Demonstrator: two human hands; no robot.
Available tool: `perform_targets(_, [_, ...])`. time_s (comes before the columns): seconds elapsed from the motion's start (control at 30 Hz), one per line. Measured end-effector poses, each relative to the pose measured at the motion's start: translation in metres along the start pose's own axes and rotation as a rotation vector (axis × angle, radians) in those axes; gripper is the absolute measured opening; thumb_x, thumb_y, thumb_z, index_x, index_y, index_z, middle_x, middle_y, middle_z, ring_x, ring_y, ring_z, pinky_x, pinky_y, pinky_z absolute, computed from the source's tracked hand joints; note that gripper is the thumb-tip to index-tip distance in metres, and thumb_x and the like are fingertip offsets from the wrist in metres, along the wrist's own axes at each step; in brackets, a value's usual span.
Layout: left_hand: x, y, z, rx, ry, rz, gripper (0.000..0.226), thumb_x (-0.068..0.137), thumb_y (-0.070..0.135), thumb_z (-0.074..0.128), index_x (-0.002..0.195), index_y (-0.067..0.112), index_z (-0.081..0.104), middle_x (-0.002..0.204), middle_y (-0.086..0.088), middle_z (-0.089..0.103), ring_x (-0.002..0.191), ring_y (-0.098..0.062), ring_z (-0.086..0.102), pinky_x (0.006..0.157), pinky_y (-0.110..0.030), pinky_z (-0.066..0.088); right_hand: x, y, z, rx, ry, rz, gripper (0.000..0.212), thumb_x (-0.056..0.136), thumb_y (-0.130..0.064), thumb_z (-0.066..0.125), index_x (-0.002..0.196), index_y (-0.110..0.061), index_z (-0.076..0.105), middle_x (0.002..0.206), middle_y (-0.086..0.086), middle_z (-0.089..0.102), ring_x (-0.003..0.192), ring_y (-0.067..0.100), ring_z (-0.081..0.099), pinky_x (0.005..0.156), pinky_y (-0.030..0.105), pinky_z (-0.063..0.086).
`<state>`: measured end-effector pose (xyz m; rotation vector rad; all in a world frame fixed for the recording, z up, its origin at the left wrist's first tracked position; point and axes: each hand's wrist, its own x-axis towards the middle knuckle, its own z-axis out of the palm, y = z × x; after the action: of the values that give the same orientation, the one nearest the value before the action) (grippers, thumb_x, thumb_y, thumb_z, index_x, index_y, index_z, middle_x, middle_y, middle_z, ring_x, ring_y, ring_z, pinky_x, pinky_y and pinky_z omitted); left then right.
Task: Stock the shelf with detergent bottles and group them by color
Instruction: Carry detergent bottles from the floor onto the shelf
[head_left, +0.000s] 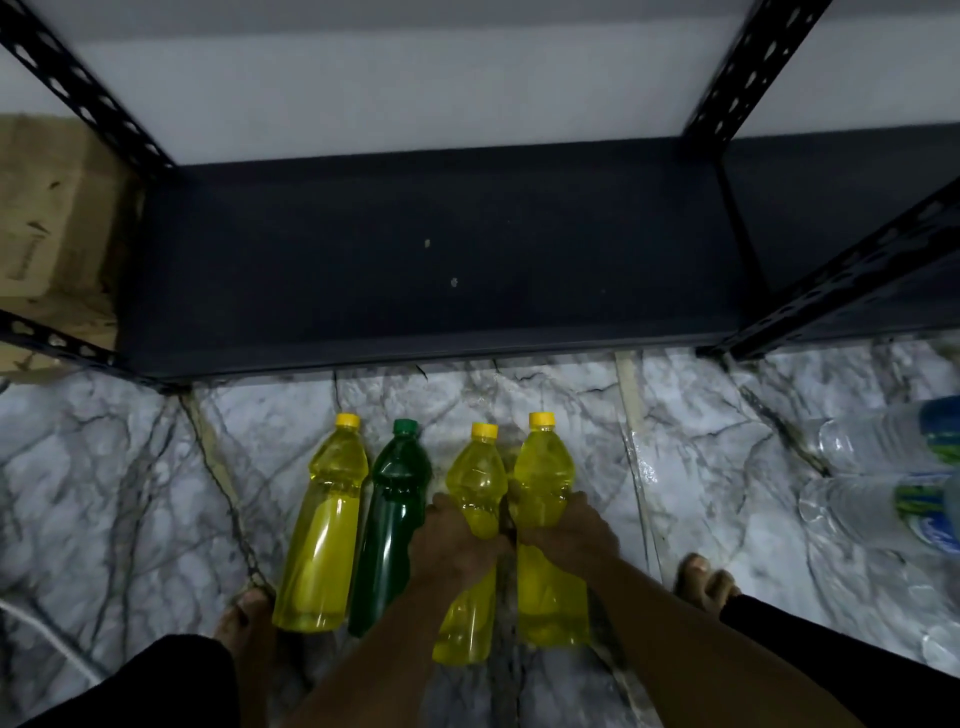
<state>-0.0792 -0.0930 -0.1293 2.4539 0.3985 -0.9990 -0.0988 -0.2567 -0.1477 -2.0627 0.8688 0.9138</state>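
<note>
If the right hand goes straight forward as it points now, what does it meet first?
Likely the front edge of the dark shelf. The right hand grips a yellow bottle; only bare floor lies between, though depth is unclear.

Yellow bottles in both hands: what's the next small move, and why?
Probably lift both onto the bare dark shelf, side by side at one end. The left hand grips one yellow bottle, the right hand another; a third yellow bottle and the green bottle lie on the floor.

Head view, steeply down, close over floor (156, 493) before shelf (415, 260)
</note>
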Motion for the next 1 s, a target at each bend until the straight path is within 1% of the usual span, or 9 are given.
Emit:
perform_targets(0.1, [-0.014,0.015,-0.029,-0.065,0.077,0.055,0.092,0.06,0.063,0.075,0.127,0.012,0.039,0.121,-0.005,0.062,0.108,-0.028,0.063,0.086,-0.038,0.053,-0.034,-0.027,-0.027,-0.022,0.075,-0.024,0.086,0.065,-0.059,0.078,0.13,-0.016,0.04,0.125,0.003,0.056,0.117,0.026,0.057,0.092,0.034,0.045])
perform_targets(0.2, [-0.032,0.037,-0.067,-0.083,0.174,0.121,0.084,0.059,0.067,0.073,0.119,0.015,0.042,0.113,-0.002,0.063,0.103,-0.028,0.064,0.075,-0.032,0.05,-0.06,-0.05,-0.054,-0.007,0.124,-0.126,0.082,0.062,-0.062,0.078,0.122,-0.019,0.042,0.12,0.002,0.06,0.113,0.027,0.06,0.092,0.035,0.047])
perform_targets(0.27, [-0.045,0.051,-0.093,-0.072,0.249,0.175,0.083,0.063,0.07,0.068,0.116,0.014,0.039,0.111,-0.005,0.061,0.102,-0.031,0.063,0.072,-0.034,0.05,-0.077,-0.065,-0.073,-0.016,0.157,-0.199,0.085,0.057,-0.064,0.077,0.12,-0.021,0.04,0.118,0.002,0.061,0.111,0.027,0.06,0.091,0.036,0.048])
perform_targets(0.4, [-0.074,0.076,-0.141,-0.052,0.354,0.261,0.087,0.066,0.06,0.073,0.126,0.009,0.034,0.119,-0.012,0.06,0.107,-0.035,0.061,0.075,-0.039,0.052,-0.122,-0.094,-0.116,-0.057,0.249,-0.345,0.084,0.061,-0.065,0.07,0.122,-0.019,0.036,0.118,0.003,0.061,0.111,0.03,0.059,0.086,0.036,0.045])
perform_targets(0.53, [-0.117,0.103,-0.188,-0.071,0.468,0.351,0.08,0.066,0.053,0.077,0.12,0.011,0.036,0.117,-0.011,0.061,0.105,-0.037,0.06,0.071,-0.036,0.045,-0.173,-0.12,-0.158,-0.084,0.394,-0.484,0.07,0.07,-0.056,0.072,0.117,-0.017,0.036,0.119,0.006,0.061,0.11,0.033,0.059,0.079,0.036,0.042])
perform_targets(0.67, [-0.167,0.128,-0.234,-0.106,0.581,0.468,0.075,0.062,0.054,0.078,0.113,0.016,0.037,0.112,-0.01,0.062,0.102,-0.037,0.061,0.075,-0.039,0.048,-0.227,-0.147,-0.199,-0.052,0.52,-0.613,0.069,0.067,-0.057,0.072,0.112,-0.018,0.036,0.116,0.003,0.062,0.108,0.03,0.06,0.083,0.038,0.046])
perform_targets(0.8, [-0.215,0.153,-0.276,-0.183,0.687,0.593,0.076,0.061,0.053,0.079,0.114,0.017,0.039,0.111,-0.009,0.062,0.104,-0.037,0.061,0.076,-0.037,0.047,-0.281,-0.171,-0.234,0.025,0.633,-0.73,0.073,0.066,-0.06,0.072,0.114,-0.018,0.038,0.117,0.003,0.061,0.108,0.03,0.059,0.076,0.034,0.039])
perform_targets(0.9, [-0.246,0.167,-0.305,-0.225,0.763,0.698,0.077,0.061,0.054,0.077,0.118,0.02,0.039,0.1,0.001,0.057,0.098,-0.031,0.062,0.072,-0.034,0.046,-0.319,-0.186,-0.26,0.037,0.723,-0.824,0.075,0.067,-0.061,0.072,0.118,-0.02,0.037,0.108,0.0,0.062,0.103,0.027,0.061,0.072,0.03,0.034])
perform_targets(1.0, [-0.278,0.181,-0.335,-0.28,0.838,0.843,0.085,0.053,0.064,0.069,0.122,0.025,0.038,0.1,0.004,0.06,0.091,-0.027,0.064,0.072,-0.042,0.054,-0.36,-0.203,-0.291,0.053,0.81,-0.942,0.074,0.065,-0.061,0.074,0.116,-0.023,0.037,0.094,-0.008,0.055,0.097,0.024,0.062,0.07,0.029,0.035])
